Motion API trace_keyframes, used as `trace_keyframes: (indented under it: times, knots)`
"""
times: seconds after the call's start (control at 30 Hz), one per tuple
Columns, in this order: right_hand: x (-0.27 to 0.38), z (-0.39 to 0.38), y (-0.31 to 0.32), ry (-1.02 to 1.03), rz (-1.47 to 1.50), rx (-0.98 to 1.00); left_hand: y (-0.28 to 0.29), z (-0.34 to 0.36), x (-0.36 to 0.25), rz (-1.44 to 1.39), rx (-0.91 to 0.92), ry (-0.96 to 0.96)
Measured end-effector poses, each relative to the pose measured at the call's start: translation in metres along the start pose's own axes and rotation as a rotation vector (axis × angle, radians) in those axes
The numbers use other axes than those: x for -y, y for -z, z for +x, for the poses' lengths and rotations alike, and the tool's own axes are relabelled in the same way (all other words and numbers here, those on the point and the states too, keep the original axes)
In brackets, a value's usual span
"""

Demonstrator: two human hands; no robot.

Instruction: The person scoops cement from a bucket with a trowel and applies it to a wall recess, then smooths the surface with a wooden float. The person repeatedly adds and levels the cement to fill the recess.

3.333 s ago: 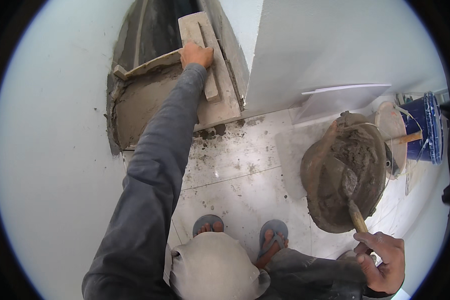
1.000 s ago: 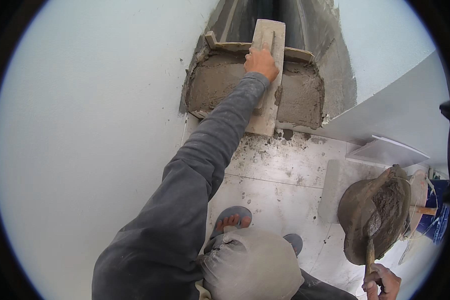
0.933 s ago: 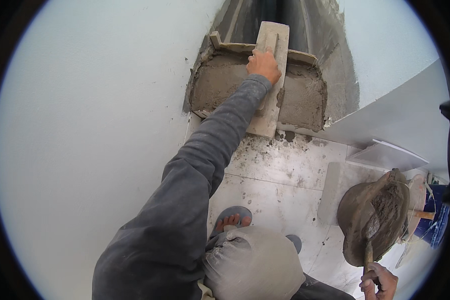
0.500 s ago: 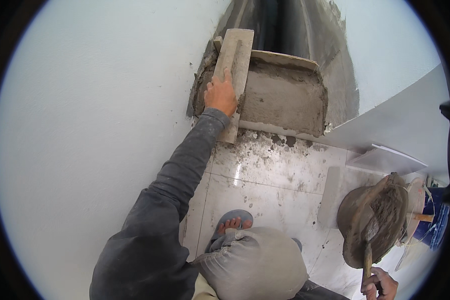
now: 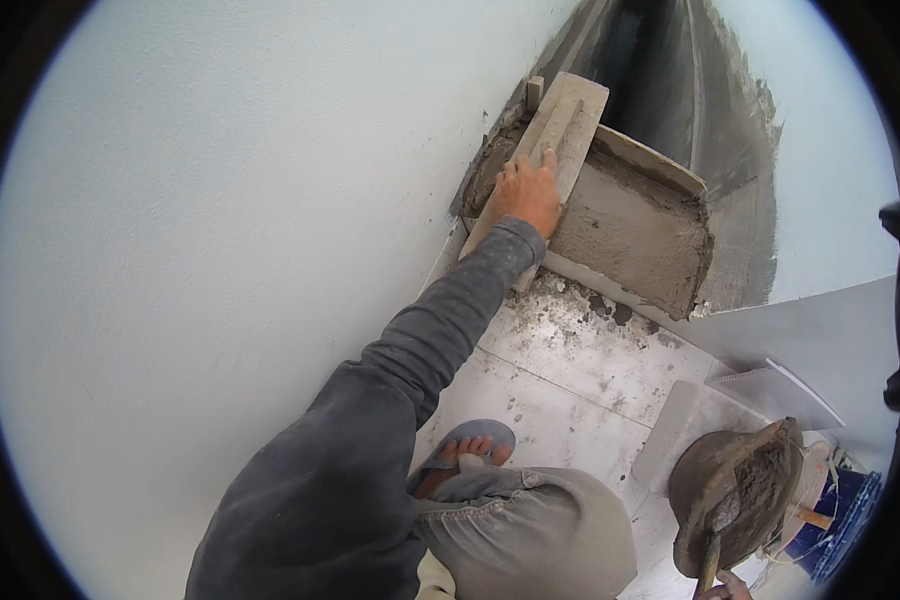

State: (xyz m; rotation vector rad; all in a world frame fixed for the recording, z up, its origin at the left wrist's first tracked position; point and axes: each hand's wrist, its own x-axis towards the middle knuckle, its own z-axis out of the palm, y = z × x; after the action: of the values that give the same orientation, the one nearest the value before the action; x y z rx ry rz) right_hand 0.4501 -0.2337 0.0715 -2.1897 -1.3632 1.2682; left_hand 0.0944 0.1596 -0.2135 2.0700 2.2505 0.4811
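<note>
My left hand (image 5: pixel 532 197) is closed on a long flat plastering float (image 5: pixel 578 118), which is smeared with grey mortar. The float lies slanted across the left side of a mortar bed (image 5: pixel 630 222) at the foot of a wall opening. At the lower edge, my right hand (image 5: pixel 730 588) is only partly in view, gripping the wooden handle of a trowel (image 5: pixel 711 560). The trowel's blade rests in the wet mortar (image 5: pixel 762 480) inside a caked bucket (image 5: pixel 692 488).
Pale walls (image 5: pixel 210 250) rise on both sides. A thin board (image 5: pixel 655 158) edges the bed's far side. Splattered floor tiles (image 5: pixel 560 345) lie before it. Near the bucket are a white block (image 5: pixel 685 425), leaning sheets (image 5: pixel 782 390) and a blue container (image 5: pixel 838 520).
The view has turned, so the opening and float appear farther right and more slanted. The bucket and my right hand sit lower in view. Both hands keep their holds.
</note>
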Motion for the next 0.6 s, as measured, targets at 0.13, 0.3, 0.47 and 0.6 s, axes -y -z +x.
trace_keyframes:
  times: [0.13, 0.3, 0.47, 0.6]
  knots:
    - [-0.002, 0.000, -0.004, -0.068, 0.013, 0.008, 0.004, 0.018, 0.001, 0.029, -0.126, -0.018]
    - [0.003, 0.000, -0.004, -0.021, 0.012, 0.004, 0.009, -0.011, 0.004, -0.020, -0.072, 0.001]
    - [0.008, 0.003, -0.005, -0.050, -0.014, 0.016, 0.011, 0.017, 0.014, -0.024, -0.048, -0.041]
    - [0.010, 0.002, -0.006, -0.066, 0.026, 0.000, 0.014, 0.018, 0.018, -0.015, -0.047, -0.059]
